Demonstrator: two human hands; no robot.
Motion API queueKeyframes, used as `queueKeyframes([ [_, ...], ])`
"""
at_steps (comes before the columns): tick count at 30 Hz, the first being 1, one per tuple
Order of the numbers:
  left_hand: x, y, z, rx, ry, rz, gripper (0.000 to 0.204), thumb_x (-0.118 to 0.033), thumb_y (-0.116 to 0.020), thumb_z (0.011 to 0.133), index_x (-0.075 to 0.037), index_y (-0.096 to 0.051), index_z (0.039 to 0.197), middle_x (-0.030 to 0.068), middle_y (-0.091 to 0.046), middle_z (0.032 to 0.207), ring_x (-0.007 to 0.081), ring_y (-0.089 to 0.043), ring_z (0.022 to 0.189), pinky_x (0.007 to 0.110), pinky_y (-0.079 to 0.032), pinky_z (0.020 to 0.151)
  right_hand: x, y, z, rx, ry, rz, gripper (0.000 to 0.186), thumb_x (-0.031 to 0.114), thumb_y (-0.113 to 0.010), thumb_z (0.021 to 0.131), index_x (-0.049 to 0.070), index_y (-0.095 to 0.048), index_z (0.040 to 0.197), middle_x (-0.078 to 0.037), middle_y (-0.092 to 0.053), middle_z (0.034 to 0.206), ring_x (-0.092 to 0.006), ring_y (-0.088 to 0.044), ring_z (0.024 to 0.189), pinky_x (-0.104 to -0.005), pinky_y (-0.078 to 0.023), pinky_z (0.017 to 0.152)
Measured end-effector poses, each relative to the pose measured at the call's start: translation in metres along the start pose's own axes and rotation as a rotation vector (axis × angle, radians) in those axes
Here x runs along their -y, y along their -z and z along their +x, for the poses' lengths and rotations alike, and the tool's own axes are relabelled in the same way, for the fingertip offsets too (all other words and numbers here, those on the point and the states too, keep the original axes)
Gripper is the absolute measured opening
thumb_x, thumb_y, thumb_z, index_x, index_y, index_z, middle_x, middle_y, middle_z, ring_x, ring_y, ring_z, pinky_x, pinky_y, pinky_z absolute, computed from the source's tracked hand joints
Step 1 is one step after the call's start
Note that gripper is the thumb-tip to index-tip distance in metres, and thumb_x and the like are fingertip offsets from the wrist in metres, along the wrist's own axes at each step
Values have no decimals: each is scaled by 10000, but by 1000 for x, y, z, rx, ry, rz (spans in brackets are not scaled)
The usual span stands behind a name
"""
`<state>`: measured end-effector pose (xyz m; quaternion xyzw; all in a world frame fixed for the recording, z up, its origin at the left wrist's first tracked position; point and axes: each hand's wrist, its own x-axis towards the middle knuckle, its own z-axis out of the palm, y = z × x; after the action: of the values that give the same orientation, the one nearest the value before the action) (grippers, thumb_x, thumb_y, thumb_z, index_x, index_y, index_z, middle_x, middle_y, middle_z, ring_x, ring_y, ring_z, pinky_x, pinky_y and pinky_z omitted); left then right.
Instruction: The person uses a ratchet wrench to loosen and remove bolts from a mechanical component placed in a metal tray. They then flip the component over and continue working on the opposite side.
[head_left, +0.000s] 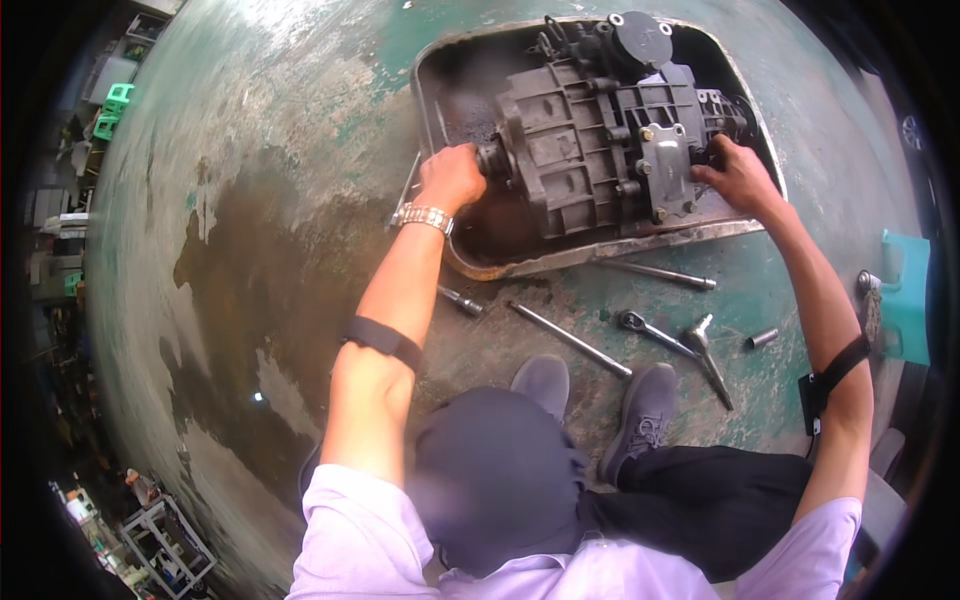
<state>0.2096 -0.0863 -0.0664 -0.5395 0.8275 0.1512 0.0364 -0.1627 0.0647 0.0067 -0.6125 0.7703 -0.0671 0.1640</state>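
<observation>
A grey cast-metal gearbox (570, 140) lies on its side in a dark metal drip tray (600, 243), with a bolted rectangular cover plate (668, 170) facing me. My left hand (453, 178) is closed round the shaft end (490, 157) that sticks out of the gearbox's left side. At the other end, my right hand (738, 175) grips the housing beside the cover plate, thumb toward me; its fingertips are partly hidden behind a dark part there. The gearbox's underside is hidden in the tray.
On the stained green floor between my shoes and the tray lie a ratchet (655, 333), a T-shaped wrench (708, 360), a loose socket (762, 338) and several bars, one a long rod (570, 340). A turquoise stool (905, 298) stands at right. Cluttered shelving lines the far left.
</observation>
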Motion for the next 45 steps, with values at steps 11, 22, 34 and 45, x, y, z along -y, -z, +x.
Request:
queueKeyframes([
  [11, -9, -3, -5, -49, 105, 14, 256, -220, -600, 825, -96, -699, 1026, 213, -697, 958, 394, -655, 968, 484, -505, 855, -29, -61, -2, -134, -415, 564, 852, 540, -771, 758, -62, -484, 1288, -215, -633, 1149, -295, -627, 1054, -380, -482, 921],
  [22, -13, 5, 1, -10, 94, 81, 212, -117, -594, 747, -12, -655, 921, 281, -657, 890, 463, -615, 941, 526, -486, 815, -23, -70, -49, -43, -201, 458, 1231, 513, -841, 645, -149, -181, 1446, -349, -286, 1478, -422, -332, 1386, -433, -302, 1145],
  [34, -35, 37, -13, 133, 94, -126, 286, -41, -622, 665, 30, -655, 940, 265, -677, 884, 412, -663, 926, 423, -506, 789, -41, -95, -46, -180, -4, 390, 1105, 563, -725, 760, -28, -164, 1506, -341, -206, 1518, -457, -371, 1350, -489, -408, 1048],
  [45, -40, 29, -25, 123, 144, -118, 348, -81, -630, 693, -11, -682, 1030, 233, -699, 927, 390, -674, 919, 432, -514, 818, -50, -104, -42, -240, 43, 387, 960, 596, -600, 849, 56, -190, 1528, -335, -249, 1505, -454, -400, 1329, -508, -457, 987],
])
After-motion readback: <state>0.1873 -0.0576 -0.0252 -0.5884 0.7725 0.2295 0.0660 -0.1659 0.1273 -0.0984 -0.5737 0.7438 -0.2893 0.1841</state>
